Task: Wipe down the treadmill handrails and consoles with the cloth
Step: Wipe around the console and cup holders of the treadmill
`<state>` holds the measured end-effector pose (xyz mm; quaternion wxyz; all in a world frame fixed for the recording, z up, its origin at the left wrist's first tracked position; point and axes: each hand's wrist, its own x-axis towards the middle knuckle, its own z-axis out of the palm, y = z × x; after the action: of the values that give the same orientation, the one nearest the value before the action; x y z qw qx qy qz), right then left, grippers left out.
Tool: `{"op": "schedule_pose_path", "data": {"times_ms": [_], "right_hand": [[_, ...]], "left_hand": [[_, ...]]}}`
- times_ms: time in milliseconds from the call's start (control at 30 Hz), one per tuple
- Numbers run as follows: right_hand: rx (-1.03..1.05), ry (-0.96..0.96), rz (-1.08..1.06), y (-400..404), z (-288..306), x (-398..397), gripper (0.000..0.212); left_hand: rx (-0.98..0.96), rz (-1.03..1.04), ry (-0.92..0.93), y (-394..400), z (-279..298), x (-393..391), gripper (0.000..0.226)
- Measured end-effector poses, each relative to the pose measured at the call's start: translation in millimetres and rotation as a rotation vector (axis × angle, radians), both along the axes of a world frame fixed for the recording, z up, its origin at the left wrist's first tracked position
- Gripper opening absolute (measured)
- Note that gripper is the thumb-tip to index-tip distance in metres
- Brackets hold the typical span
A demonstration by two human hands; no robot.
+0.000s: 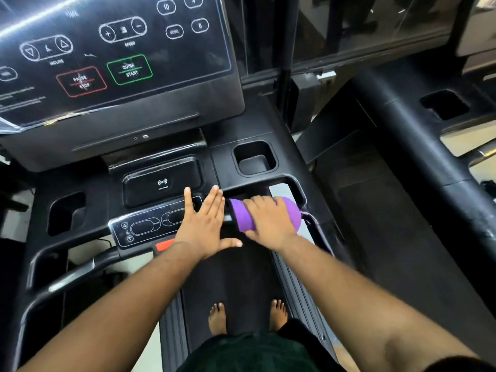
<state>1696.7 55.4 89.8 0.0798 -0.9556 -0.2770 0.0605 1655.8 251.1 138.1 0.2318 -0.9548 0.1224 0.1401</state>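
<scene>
R hand round purple cloth on handrail — L hand flat, fingers straight.

A second treadmill stands alongside on the right; beyond it, perhaps a glass partition.

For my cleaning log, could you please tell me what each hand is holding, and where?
The right hand grips the purple cloth around its middle, wrapped over the front handrail. The left hand holds nothing; its fingers lie straight.
</scene>
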Motion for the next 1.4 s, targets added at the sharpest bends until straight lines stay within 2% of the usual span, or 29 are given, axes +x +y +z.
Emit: {"op": "schedule_pose_path", "data": {"times_ms": [67, 133, 233, 267, 333, 400, 467, 533, 600, 667, 733, 833, 1000, 1100, 1167, 1233, 1300, 1400], "right_hand": [[0.080, -0.055, 0.031, 2, -12, -19, 0.088], [0.205, 0.048, 0.064, -7, -11, -14, 0.087], [0.530, 0.390, 0.083, -24, 5, 0, 0.063], [0.663, 0.433, 0.043, -30, 7, 2, 0.054], [0.756, 0.313, -0.121, -40, 5, 0, 0.048], [0.506, 0.083, -0.302, -45, -3, -6, 0.050], [0.266, 0.100, -0.501, -44, -7, -15, 0.066], [0.246, 0.181, -0.575, -40, -5, -20, 0.082], [0.349, 0.208, -0.605, -35, 0, -16, 0.084], [0.586, 0.234, -0.662, -33, 8, -7, 0.075], [0.821, 0.241, -0.666, -30, 19, 4, 0.063], [0.916, 0.143, -0.609, -22, 42, 25, 0.057], [0.787, 0.033, -0.505, -2, 59, 73, 0.056], [0.602, -0.026, -0.416, 9, 52, 99, 0.058], [0.378, -0.112, -0.347, 20, 41, 112, 0.063], [0.189, -0.051, -0.170, 34, 27, 117, 0.065], [0.043, 0.103, 0.047, 44, 12, 114, 0.066], [-0.030, 0.111, 0.151, 55, 5, 131, 0.074]], "left_hand": [[-0.008, 0.041, 0.023, -4, 3, -1, 0.129], [-0.033, 0.090, 0.037, -11, 7, 2, 0.124], [-0.187, 0.233, 0.024, -26, 13, 10, 0.102], [-0.251, 0.285, 0.017, -32, 15, 12, 0.089], [-0.342, 0.330, 0.013, -45, 15, 14, 0.063], [-0.409, 0.334, -0.022, -54, 14, 15, 0.045], [-0.500, 0.375, -0.078, -58, 14, 15, 0.033], [-0.608, 0.434, -0.154, -58, 12, 16, 0.025], [-0.784, 0.492, -0.204, -55, 9, 17, 0.023], [-1.019, 0.582, -0.217, -55, 8, 19, 0.027], [-1.166, 0.655, -0.258, -54, 11, 23, 0.028], [-1.342, 0.703, -0.385, -52, 17, 40, 0.034], [-1.496, 0.817, -0.404, -45, 21, 79, 0.052], [-1.432, 0.847, -0.379, -43, 10, 90, 0.065], [-1.295, 0.864, -0.347, -42, 2, 95, 0.075], [-1.182, 0.916, -0.314, -42, -3, 100, 0.084], [-1.172, 0.961, -0.299, -40, -8, 107, 0.090], [-1.183, 0.979, -0.284, -38, -16, 111, 0.080]]}}
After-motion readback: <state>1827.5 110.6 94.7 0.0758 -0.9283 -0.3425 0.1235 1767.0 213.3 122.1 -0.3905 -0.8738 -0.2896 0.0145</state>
